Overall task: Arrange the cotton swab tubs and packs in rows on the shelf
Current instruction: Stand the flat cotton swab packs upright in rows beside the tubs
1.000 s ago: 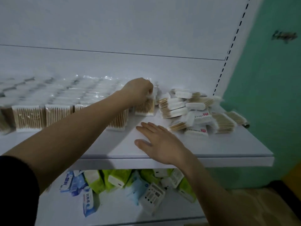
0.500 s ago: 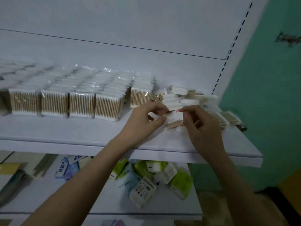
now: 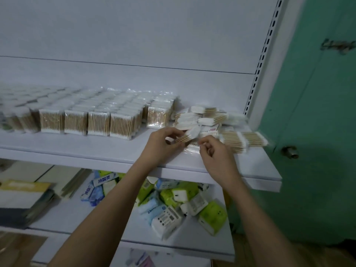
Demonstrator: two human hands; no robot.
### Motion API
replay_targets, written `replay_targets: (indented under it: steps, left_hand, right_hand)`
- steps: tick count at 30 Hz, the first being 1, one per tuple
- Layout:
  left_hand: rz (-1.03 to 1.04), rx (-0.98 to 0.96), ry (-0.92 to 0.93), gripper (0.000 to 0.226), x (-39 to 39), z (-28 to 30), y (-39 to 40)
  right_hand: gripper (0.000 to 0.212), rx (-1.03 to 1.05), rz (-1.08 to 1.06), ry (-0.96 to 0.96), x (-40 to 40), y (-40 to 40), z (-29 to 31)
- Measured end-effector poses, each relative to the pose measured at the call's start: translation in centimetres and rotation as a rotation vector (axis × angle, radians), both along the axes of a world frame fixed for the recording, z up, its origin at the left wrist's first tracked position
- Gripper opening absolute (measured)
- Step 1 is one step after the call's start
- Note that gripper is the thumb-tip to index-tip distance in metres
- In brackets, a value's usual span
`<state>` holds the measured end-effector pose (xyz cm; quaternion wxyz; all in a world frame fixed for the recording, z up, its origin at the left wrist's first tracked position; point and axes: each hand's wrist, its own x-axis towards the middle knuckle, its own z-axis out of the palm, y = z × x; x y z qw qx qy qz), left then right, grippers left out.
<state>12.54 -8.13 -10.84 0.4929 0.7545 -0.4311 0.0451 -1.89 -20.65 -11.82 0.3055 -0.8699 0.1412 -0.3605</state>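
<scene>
On the shelf (image 3: 96,149), the upright rows (image 3: 100,122) fill the left; their right-most row (image 3: 157,116) sits farther back. The left hand (image 3: 163,145) pinches a swab pack (image 3: 187,135) at the loose pile (image 3: 217,128). The right hand (image 3: 215,153), grip curled, seems to pinch its wrapper. Best stand it upright, flush against that short row.

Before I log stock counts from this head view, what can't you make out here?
- Far-left tubs: blurred and cut by the left edge.
- Rear packs in the rows: hidden behind front ones, glare.
- Pile: overlapping, uncountable.
- Pack in left hand: label unreadable.
- Right hand: hides what it pinches.
</scene>
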Motion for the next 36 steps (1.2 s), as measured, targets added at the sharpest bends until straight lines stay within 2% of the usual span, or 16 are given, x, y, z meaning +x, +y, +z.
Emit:
replay_targets:
  steps: [3, 7, 10, 12, 15, 17, 21, 25, 27, 30, 32, 36]
  left_hand:
    - [-0.042, -0.120, 0.062, 0.019, -0.6, 0.5, 0.8]
    - [-0.095, -0.314, 0.357, 0.016, -0.2, 0.9, 1.8]
    - [-0.168, -0.368, 0.501, 0.013, 0.1, 1.1, 2.1]
    - [-0.210, -0.356, 0.522, 0.015, -0.1, 1.4, 1.9]
    - [-0.247, -0.294, 0.529, 0.024, -0.3, 1.5, 1.7]
    - [-0.281, -0.243, 0.507, 0.022, 0.0, 1.5, 1.7]
    - [-0.306, -0.141, 0.487, 0.020, -0.3, 1.5, 1.7]
    - [-0.504, -0.120, 0.673, 0.013, 0.0, 3.6, 2.5]
    - [-0.506, -0.050, 0.588, 0.025, 0.7, 6.2, 3.2]
    - [-0.405, 0.202, 0.319, 0.037, 0.7, 9.9, 3.9]
    - [-0.368, 0.352, 0.188, 0.034, 0.8, 11.4, 3.9]
    - [-0.334, 0.478, 0.060, 0.033, 1.7, 13.1, 4.2]
  right_hand:
    - [0.012, 0.120, 0.040, -0.015, -0.3, -0.3, 0.0]
    - [0.012, 0.155, 0.096, -0.070, -0.6, 0.0, 0.2]
    - [0.014, 0.145, 0.122, -0.125, -0.7, 0.1, 0.3]
    - [0.006, 0.168, 0.137, -0.127, -0.7, -0.1, 0.2]
    - [0.029, 0.200, 0.164, -0.094, -0.5, -0.4, 0.1]
    - [0.035, 0.211, 0.184, -0.085, -0.4, -0.4, 0.1]
    - [0.030, 0.208, 0.166, -0.061, -0.3, -0.6, 0.0]
    - [0.019, 0.309, 0.207, -0.076, -0.8, -0.6, 0.2]
    - [0.017, 0.308, 0.249, -0.063, -0.9, -0.6, 0.6]
    - [0.018, 0.300, 0.284, -0.051, -0.5, -0.2, 1.4]
    - [0.017, 0.291, 0.308, -0.049, 0.2, 0.3, 2.0]
    - [0.016, 0.317, 0.335, -0.058, 2.0, 1.4, 2.8]
